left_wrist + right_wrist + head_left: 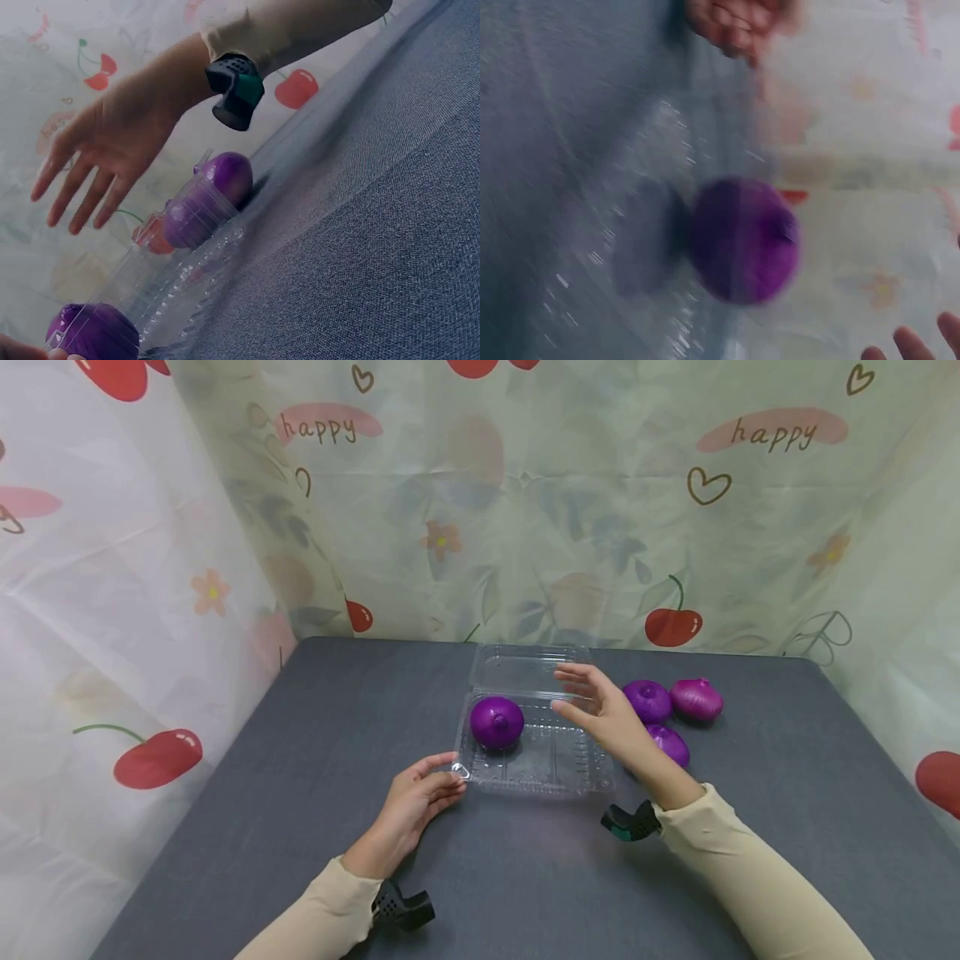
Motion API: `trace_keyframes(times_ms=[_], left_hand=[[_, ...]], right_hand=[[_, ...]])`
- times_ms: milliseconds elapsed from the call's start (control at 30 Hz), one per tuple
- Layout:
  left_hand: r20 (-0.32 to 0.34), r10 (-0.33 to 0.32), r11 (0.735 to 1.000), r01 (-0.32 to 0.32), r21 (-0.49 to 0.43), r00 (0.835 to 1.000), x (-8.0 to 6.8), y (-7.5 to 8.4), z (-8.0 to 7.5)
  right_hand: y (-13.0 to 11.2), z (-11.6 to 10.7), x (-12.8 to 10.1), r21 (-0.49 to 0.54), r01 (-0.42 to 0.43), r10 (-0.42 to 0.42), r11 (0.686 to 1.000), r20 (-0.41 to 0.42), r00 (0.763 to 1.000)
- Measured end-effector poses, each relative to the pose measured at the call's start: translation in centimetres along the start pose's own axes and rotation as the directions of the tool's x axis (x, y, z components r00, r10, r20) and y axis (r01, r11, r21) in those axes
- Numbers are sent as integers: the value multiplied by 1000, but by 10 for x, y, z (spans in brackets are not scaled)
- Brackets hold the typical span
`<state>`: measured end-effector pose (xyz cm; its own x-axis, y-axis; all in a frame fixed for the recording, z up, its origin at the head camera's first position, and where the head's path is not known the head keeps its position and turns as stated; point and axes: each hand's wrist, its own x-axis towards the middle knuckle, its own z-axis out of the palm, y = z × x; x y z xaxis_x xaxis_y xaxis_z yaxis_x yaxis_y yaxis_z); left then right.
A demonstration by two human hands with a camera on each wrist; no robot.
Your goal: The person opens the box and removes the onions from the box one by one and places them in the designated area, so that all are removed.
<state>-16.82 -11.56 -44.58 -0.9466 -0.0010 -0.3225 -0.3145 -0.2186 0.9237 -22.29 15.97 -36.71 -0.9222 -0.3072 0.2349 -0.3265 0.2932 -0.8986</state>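
A clear plastic clamshell container [558,764] lies on the table with its lid [510,672] folded back. One purple onion [497,723] sits in its left part. My left hand [416,797] pinches the container's near left corner between thumb and fingers. Over the container's right side hovers my right hand [611,718], fingers spread and holding nothing; the left wrist view shows its empty palm [124,142]. To the right of that hand are three more purple onions, one at the back [648,702], one at far right [697,699] and one nearer [669,745], partly behind the forearm.
The dark grey table [337,710] ends at a printed curtain [517,543] at the back, with more curtain at both sides. A black wrist camera [405,907] is on the left wrist, and another black camera [632,822] is on the right.
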Motion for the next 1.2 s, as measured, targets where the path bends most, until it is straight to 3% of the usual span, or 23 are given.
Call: trace_keyframes(times_ms=[167, 467, 1000, 1200], left_hand=[[-1, -1, 1000, 1, -2, 1000, 0, 0, 0], [-18, -4, 1000, 5, 11, 1000, -1, 1, 0], [-16, -16, 1000, 17, 15, 1000, -2, 2, 1], [-12, -13, 1000, 13, 6, 1000, -1, 1, 1]], right_hand=[[13, 31, 6, 24, -14, 13, 1000, 39, 999], [26, 64, 16, -68, -94, 100, 993, 88, 991], [36, 82, 25, -179, -106, 117, 978, 52, 992], [39, 85, 26, -248, -146, 177, 958, 108, 978]])
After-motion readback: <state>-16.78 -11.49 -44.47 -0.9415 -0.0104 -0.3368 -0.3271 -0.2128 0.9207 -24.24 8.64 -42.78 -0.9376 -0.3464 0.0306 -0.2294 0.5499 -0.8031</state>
